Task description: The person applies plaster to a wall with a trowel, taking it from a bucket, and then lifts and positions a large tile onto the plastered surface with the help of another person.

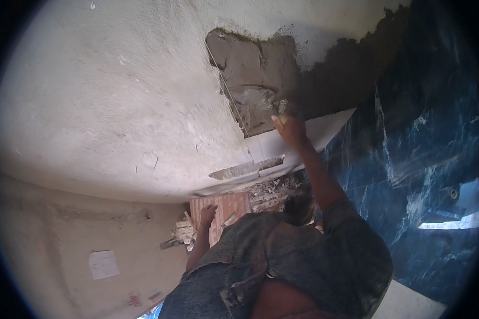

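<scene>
Near the lower right part of a wet mortar patch (261, 58), the right hand (291, 130) was raised at the end of an outstretched arm. Its fingers were curled in; a small pale, blurred thing (283, 104) was seen just beyond them, but whether a tool was being gripped could not be told. The left hand (207, 216) was held lower, in front of a reddish-brown panel (234, 204), its fingers partly bent; whether anything was pinched there could not be made out. The grey-brown patch was surrounded on its left and upper sides by a pale plastered wall (133, 95), and a thin string (217, 66) was stretched along its left edge. On the right, the patch was adjoined by a dark, ragged-edged area (346, 74), beside which blue sheeting (410, 159) was seen. Part of the mortar's lower edge was covered by the right hand. Below, rubble (274, 187) was partly hidden by the dark shirt (324, 255), and wood pieces (183, 233) were heaped beside the panel.
</scene>
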### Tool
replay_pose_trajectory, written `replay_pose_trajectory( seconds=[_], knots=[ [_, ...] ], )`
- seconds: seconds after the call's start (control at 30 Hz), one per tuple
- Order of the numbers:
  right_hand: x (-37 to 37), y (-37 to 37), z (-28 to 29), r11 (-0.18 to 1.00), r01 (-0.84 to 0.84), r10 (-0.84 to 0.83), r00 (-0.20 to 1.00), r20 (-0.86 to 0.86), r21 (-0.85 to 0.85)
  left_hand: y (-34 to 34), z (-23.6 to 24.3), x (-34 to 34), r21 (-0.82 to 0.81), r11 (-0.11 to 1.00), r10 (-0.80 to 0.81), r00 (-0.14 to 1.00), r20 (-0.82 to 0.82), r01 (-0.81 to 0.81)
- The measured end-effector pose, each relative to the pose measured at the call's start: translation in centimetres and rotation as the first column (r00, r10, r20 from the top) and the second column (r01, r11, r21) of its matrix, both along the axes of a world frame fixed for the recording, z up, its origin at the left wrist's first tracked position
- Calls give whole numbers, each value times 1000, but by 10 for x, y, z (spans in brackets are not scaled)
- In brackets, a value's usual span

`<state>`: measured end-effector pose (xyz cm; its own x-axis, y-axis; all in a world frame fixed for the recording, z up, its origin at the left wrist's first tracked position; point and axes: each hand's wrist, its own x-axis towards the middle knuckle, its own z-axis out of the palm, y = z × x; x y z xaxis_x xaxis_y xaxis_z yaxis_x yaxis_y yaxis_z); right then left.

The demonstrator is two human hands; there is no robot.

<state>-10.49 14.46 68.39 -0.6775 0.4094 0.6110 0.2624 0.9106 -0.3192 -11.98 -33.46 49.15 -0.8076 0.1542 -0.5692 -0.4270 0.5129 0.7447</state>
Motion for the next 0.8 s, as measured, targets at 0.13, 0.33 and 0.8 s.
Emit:
replay_pose_trajectory(
  seconds=[0.13, 0.33, 0.8],
  knots=[
    [22, 12, 7, 998, 11, -13, 1000, -21, -64, -35, -14, 23, 26, 998, 57, 995, 85, -59],
    [39, 15, -16, 971, 60, -62, 998, 1, -233, -77, -27, 72, -100, 994, 66, 968, 244, -43],
    [157, 34, -69, 782, 160, -19, 972, 233, -602, 10, -31, 25, -108, 960, -228, 944, 240, 259]
  ],
)
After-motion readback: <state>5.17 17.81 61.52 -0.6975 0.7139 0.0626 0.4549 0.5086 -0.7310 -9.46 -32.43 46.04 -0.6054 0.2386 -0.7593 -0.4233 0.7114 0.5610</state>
